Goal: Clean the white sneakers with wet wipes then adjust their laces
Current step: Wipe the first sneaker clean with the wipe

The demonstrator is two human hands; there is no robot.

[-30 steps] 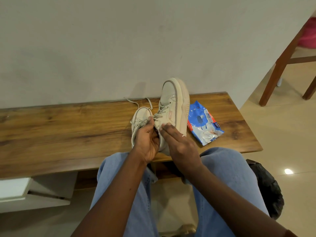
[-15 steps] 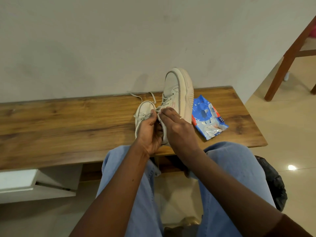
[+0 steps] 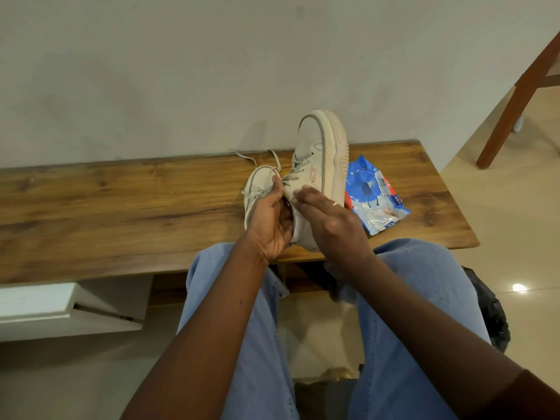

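Note:
Two white sneakers stand on the wooden bench (image 3: 121,207). One sneaker (image 3: 321,140) is tipped up with its toe high and its sole facing right. The other sneaker (image 3: 257,184) lies flat just left of it, its loose laces (image 3: 245,156) trailing toward the wall. My left hand (image 3: 269,219) grips the tipped sneaker at its tongue and opening, thumb up by the lower laces. My right hand (image 3: 330,216) rests on that sneaker's side with fairly straight fingers pointing left, a ring on one finger. A blue wet wipes pack (image 3: 374,201) lies right of the sneakers.
A grey wall runs right behind the bench. A wooden chair leg (image 3: 512,107) stands on the tiled floor at the right. A black bag (image 3: 488,313) sits by my right knee. A white shelf (image 3: 39,301) lies below the bench at the left.
My right hand's fingers have left the lace knot and flattened onto the sneaker's side. My left hand keeps its grip. The view has shifted slightly.

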